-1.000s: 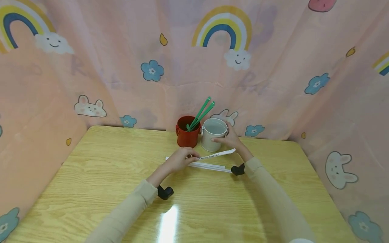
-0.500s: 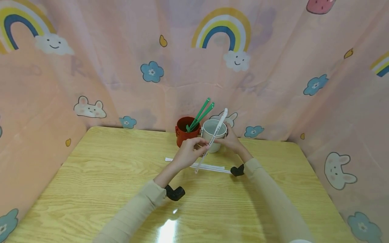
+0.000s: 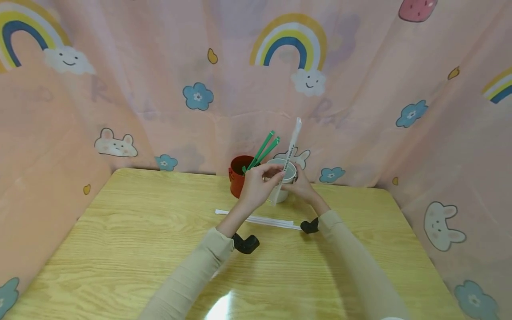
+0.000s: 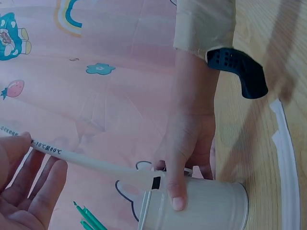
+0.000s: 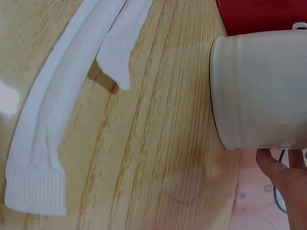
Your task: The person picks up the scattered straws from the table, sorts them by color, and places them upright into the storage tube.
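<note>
Between thumb and fingers, my left hand (image 3: 258, 184) pinches a straw in a printed white paper wrapper (image 3: 296, 132). The straw stands steeply, its upper end leaning slightly right and its lower end overlapping the white pail (image 3: 285, 195) in the head view. My right hand (image 3: 302, 186) grips that pail by its right side, thumb along the near wall (image 4: 211, 206). In the right wrist view, fingers of the right hand (image 5: 288, 182) touch the pail's side. The pail stands upright on the table.
Beside the white pail stands a red pail (image 3: 236, 184) holding several green sticks (image 3: 264, 151). More white wrapped straws (image 3: 272, 221) lie on the wooden table (image 3: 140, 231) in front of the pails. A pink patterned curtain (image 3: 240, 129) hangs behind the table.
My left hand has raised the wrapped straw from nearly flat above the table to steep, moving it right and away toward the white pail. The right hand keeps its grip on the pail.
</note>
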`<state>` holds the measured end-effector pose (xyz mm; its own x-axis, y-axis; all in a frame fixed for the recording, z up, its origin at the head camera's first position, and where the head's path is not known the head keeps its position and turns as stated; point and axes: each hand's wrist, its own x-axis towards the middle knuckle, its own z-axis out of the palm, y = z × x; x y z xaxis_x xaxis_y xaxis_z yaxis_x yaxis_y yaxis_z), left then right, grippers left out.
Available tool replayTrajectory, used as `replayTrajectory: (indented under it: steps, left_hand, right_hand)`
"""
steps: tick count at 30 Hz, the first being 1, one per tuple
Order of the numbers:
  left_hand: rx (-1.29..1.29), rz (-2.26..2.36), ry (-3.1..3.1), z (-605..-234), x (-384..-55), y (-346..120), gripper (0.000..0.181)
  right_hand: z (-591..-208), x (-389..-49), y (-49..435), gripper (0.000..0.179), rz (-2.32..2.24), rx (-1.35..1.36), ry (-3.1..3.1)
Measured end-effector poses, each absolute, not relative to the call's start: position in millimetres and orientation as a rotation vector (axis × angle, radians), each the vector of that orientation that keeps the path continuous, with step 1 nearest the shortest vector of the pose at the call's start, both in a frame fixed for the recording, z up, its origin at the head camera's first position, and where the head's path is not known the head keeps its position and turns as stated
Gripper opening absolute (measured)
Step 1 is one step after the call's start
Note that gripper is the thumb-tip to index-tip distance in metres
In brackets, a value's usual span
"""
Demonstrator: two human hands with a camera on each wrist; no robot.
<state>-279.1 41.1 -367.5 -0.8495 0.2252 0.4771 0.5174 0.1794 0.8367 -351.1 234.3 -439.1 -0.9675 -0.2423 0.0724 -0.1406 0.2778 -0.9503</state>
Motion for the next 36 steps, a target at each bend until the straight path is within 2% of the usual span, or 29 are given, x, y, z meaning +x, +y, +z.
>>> replayTrajectory:
  steps: [9, 17, 36]
  left_hand:
    - [-0.696, -1.658, -2.177, -358.6, -296.3, 54.4, 0.023]
    - [-0.694, -1.59, -2.126, -354.4, -306.6, 63.1, 0.022]
    - [-0.679, -1.36, -2.262, -392.4, -332.8, 80.1, 0.021]
  right_hand:
    - [-459.0, -362.2, 240.3, 0.09, -1.763, -0.336, 2.513]
    - [-462.0, -362.9, 240.1, 0.097, -1.737, -0.304, 2.526]
    - [-435.7, -344.5, 234.4, 0.091, -1.737, -0.337, 2.474]
